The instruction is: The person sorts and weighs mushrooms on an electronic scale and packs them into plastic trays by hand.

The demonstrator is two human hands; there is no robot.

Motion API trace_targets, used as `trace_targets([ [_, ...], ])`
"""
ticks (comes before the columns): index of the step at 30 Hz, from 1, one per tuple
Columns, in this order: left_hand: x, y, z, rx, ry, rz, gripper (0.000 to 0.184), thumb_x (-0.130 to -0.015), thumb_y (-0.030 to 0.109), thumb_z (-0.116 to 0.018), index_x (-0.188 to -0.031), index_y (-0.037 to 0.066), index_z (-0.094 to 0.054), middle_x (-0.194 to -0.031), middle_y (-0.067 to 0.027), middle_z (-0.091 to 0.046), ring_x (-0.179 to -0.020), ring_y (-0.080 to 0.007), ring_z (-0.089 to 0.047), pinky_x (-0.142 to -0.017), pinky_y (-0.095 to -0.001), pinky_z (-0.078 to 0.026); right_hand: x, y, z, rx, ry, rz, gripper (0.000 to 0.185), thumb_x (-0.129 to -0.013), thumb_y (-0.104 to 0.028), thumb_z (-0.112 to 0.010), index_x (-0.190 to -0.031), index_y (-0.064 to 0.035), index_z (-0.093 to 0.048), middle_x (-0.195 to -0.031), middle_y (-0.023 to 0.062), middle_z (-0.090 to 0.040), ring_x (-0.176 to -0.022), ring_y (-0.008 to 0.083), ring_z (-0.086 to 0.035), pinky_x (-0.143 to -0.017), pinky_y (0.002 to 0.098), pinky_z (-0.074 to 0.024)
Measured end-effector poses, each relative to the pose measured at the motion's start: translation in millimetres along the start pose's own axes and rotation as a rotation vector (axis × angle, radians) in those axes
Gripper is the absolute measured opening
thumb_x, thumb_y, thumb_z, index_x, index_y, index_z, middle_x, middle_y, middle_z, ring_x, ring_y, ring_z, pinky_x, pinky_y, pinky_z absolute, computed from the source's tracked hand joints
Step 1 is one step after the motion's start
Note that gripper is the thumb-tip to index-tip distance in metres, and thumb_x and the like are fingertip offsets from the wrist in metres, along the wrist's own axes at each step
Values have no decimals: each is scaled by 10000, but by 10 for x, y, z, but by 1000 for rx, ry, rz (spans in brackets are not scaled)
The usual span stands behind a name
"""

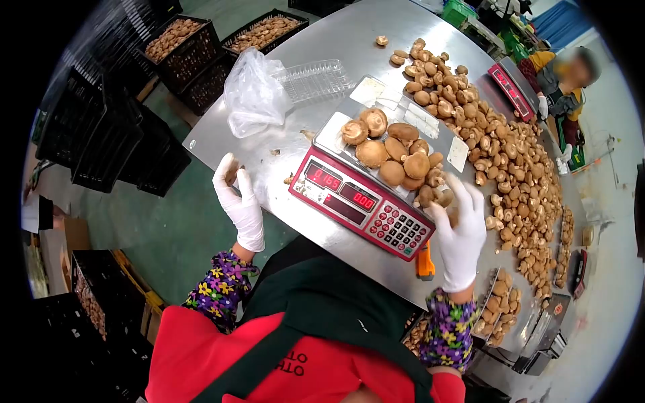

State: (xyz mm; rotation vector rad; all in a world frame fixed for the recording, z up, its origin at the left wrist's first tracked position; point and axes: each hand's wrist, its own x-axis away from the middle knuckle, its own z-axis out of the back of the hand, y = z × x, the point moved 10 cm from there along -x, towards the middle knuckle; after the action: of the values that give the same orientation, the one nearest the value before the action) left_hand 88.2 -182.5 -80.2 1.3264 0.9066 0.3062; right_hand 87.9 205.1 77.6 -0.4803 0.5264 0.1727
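Observation:
My left hand (240, 208), in a white glove, is off the table's near edge with a small brown mushroom (232, 173) pinched between thumb and fingers, partly hidden. At the right end of the scale, my right hand (462, 235), also gloved, curls its fingers around mushrooms (440, 195); the fingers partly cover them. Several brown mushrooms (393, 153) lie heaped on the pan of the red digital scale (363, 201), whose red digits are lit. An orange-handled tool (425, 262) lies beside the scale, close to my right wrist.
A long heap of mushrooms (517, 174) covers the right of the metal table (322, 37). A plastic bag (252, 91) and a clear tray (312, 79) lie behind the scale. Filled crates (181, 57) stand beyond. Another person (564, 84) is near a second scale (510, 91).

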Motion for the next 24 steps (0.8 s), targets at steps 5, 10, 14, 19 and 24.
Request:
trace_targets([
  [5, 1, -60, -23, 39, -7, 22, 345, -973, 24, -528, -1317, 38, -498, -1228, -65, -547, -1106, -146, -534, -1000, -309, -441, 802, 837, 244, -18, 0, -376, 359, -847, -25, -664, -1203, -49, -628, -1098, 72, -617, -771, 157, -551, -702, 258, -466],
  [10, 59, 54, -178, 13, -49, -19, 349, -970, 18, -524, -1317, 34, -501, -1223, -67, -554, -1112, -149, -534, -1012, -303, -416, 1258, 1580, 229, 54, 42, -499, 261, -900, -52, -609, -1158, -21, -637, -1042, 81, -642, -822, 173, -583, -764, 291, -483],
  [14, 142, 154, -293, 10, -85, -24, 358, -964, 14, -526, -1320, 25, -499, -1225, -73, -557, -1121, -154, -533, -1013, -302, -410, 1151, 1944, 143, 90, 32, -510, 252, -898, -103, -630, -1139, -33, -651, -1019, 101, -638, -881, 223, -633, -779, 325, -511],
  [19, 189, 404, -505, -74, -226, -94, 375, -949, 27, -535, -1322, 20, -492, -1260, -99, -556, -1153, -189, -543, -1029, -328, -408, 685, 1954, 324, 65, 180, -426, 326, -914, -141, -618, -1219, -27, -613, -1167, 174, -607, -1095, 285, -570, -970, 364, -432],
  [24, 91, 1082, -1206, -148, -515, -440, 535, -799, 83, -713, -1306, 48, -544, -1295, -154, -565, -1189, -309, -541, -1041, -388, -407, 135, 1277, 67, -108, 34, -238, 278, -901, -127, -631, -1161, -31, -655, -1160, 134, -624, -1094, 251, -579, -962, 344, -438],
])
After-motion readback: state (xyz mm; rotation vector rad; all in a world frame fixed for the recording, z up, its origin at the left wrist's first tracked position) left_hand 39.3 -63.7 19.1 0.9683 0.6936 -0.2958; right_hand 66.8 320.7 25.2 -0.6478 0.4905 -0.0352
